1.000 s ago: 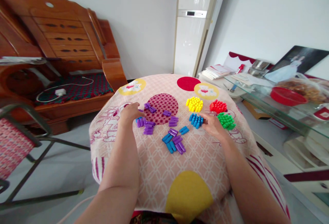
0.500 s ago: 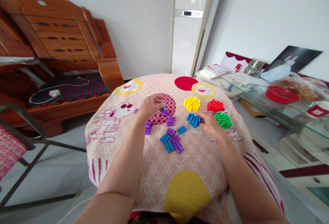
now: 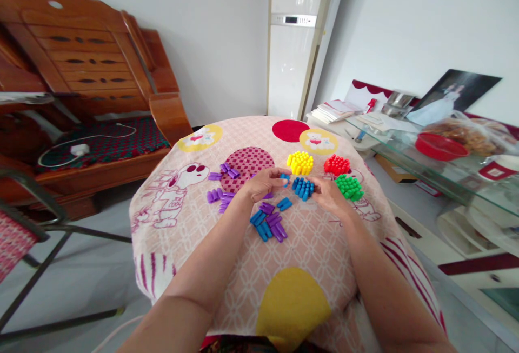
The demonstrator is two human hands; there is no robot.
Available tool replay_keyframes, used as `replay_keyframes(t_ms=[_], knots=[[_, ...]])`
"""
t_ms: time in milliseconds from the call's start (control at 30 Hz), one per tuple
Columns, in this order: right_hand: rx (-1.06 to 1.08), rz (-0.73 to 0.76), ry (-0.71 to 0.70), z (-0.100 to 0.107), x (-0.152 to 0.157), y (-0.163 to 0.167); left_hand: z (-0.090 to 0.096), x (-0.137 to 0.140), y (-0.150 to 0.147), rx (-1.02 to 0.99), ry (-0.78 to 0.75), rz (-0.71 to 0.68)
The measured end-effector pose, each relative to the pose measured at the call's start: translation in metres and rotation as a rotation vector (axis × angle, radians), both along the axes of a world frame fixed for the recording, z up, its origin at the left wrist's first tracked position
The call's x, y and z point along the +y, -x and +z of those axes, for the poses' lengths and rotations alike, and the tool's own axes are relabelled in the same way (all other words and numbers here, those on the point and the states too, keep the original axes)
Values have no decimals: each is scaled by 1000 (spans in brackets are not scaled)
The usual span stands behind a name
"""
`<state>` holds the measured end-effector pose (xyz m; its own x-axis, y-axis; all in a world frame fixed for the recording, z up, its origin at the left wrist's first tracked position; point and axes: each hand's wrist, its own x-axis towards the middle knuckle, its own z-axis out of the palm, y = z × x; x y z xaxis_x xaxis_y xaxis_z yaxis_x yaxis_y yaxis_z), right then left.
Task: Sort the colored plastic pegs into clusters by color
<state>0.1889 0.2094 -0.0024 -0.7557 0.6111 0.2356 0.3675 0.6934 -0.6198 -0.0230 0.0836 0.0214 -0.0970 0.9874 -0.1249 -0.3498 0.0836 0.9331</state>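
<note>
My left hand (image 3: 265, 182) is closed, with a small blue plastic piece (image 3: 285, 179) pinched at its fingertips. Just right of that piece stands a tight cluster of blue pieces (image 3: 302, 188). The fingers of my right hand (image 3: 327, 193) rest against the cluster's right side; whether they grip a piece is hard to see. Loose purple pieces (image 3: 277, 227) and blue pieces (image 3: 260, 225) lie together nearer to me. Farther left, more purple pieces (image 3: 219, 196) are scattered, and my left hand partly hides others.
Behind the blue cluster stand yellow pieces (image 3: 300, 162) and red pieces (image 3: 337, 164), with green pieces (image 3: 349, 186) to the right. A patterned cloth (image 3: 227, 272) covers the table. To the right, a glass shelf bears a red bowl (image 3: 440, 146); a wooden bench (image 3: 89, 66) stands left.
My left hand has moved right with the blue piece, from above the checked circle to beside the blue cluster. My right hand stays at the cluster. The view has shifted slightly.
</note>
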Motion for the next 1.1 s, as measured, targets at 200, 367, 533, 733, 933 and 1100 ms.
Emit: replay_keyframes(t_ms=[200,367,533,733,933,1100], knots=[[5,3,1,0,0,0,-6,2,-2,293,63,92],[-9,-4,13,-1,2,0,-5,8,-11,607,151,176],[2,10,7,0,1,0,-2,10,-19,777,154,107],[-25,4,16,3,-1,0,-10,20,-27,759,168,129],[-19,-20,-25,2,-1,0,-14,22,-26,748,156,160],[0,-5,-27,1,-1,-1,-18,20,-25,733,87,88]])
